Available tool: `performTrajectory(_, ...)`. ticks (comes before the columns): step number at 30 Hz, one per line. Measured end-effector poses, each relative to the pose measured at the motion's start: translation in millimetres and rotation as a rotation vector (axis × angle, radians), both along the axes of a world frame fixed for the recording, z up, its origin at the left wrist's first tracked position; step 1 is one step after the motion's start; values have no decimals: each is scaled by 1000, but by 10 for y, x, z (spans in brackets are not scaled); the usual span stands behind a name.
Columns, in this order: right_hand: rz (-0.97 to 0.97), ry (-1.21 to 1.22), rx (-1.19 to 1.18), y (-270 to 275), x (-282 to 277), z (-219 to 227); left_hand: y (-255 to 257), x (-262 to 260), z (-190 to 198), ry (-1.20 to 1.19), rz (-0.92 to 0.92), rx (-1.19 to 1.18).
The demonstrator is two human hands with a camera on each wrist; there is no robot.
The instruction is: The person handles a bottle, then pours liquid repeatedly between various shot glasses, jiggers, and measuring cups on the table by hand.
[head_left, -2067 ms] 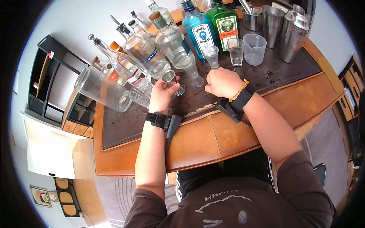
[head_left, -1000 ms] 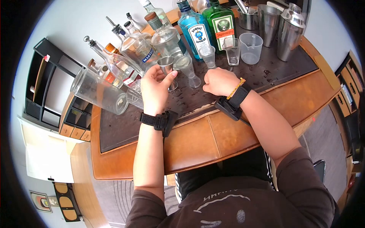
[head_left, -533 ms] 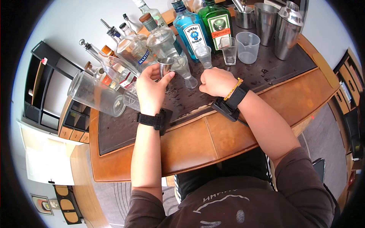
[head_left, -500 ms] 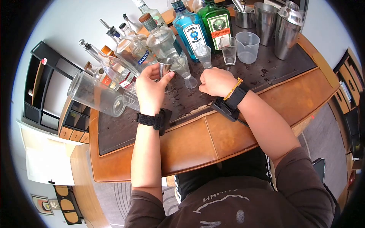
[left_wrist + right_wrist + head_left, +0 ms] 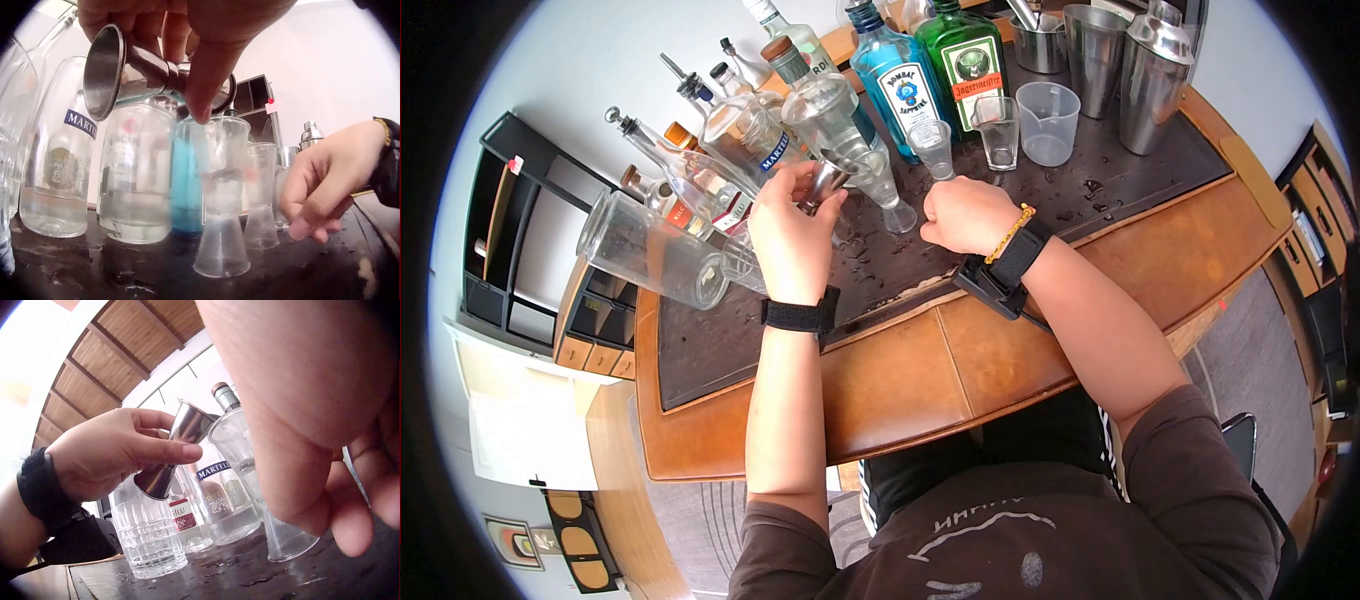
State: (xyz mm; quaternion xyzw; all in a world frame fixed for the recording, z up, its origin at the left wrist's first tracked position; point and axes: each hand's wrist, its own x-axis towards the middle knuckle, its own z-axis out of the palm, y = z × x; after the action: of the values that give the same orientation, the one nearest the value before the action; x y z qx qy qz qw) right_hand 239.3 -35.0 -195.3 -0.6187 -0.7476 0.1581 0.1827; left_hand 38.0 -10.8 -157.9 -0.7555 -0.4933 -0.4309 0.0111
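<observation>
My left hand pinches a steel double-ended jigger between thumb and fingers. The jigger is tipped nearly on its side in the left wrist view, one end at the mouth of a clear hourglass-shaped measure. That measure stands on the table with liquid in its upper cup. A second clear hourglass-shaped measure is just behind my right hand. In the left wrist view, the right hand's fingers hang loosely curled beside that measure and hold nothing.
Bottles crowd the back left, including a Martell bottle; blue and green bottles stand further right. A small glass, a measuring cup and a shaker follow. Left lies a tall clear vessel beside a patterned glass.
From close to the table, my left hand has lifted the jigger and tipped it rightward onto the nearer hourglass-shaped measure. My right hand has stayed nearly still.
</observation>
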Motion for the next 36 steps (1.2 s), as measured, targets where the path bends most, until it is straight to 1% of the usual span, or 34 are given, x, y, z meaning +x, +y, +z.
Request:
performTrajectory(5,-14,10,6,-4,-7,-7,9,28,25,79,16,110)
performTrajectory(7,-7,3,-3,-8,-8,5,16,33,18,127,19,193)
performTrajectory(8,-7,1,-5,-11,-10,6,8,46,16,125,18,192)
performTrajectory(10,-3,1,-4,-14,-11,15,-20,88,34,227,71,293)
performTrajectory(14,-5,-3,2,-29,-19,25,-52,112,28,298,115,340)
performTrajectory(16,-12,-10,23,-37,-23,25,-64,119,29,382,153,423)
performTrajectory(19,-24,-5,46,-39,-31,16,-77,126,46,435,170,487)
performTrajectory(23,-1,8,32,-35,-47,29,-54,108,42,393,166,526)
performTrajectory(25,69,86,70,-30,-52,9,-10,21,4,170,109,257)
performTrajectory(26,69,84,73,-21,-49,4,0,-10,-21,168,108,260)
performTrajectory(28,109,143,63,-11,-48,-16,8,-70,-76,-45,96,47)
performTrajectory(29,112,135,62,-3,-48,-29,43,-128,-118,-82,103,-52)
performTrajectory(30,136,157,80,0,-50,-40,43,-153,-123,-94,107,-54)
performTrajectory(32,170,159,92,-8,-57,-51,24,-176,-152,-57,77,-130)
performTrajectory(34,174,162,179,-45,-81,-62,-22,-154,-138,-49,87,-116)
performTrajectory(36,195,154,138,-40,-104,-76,10,-171,-167,-98,13,-109)
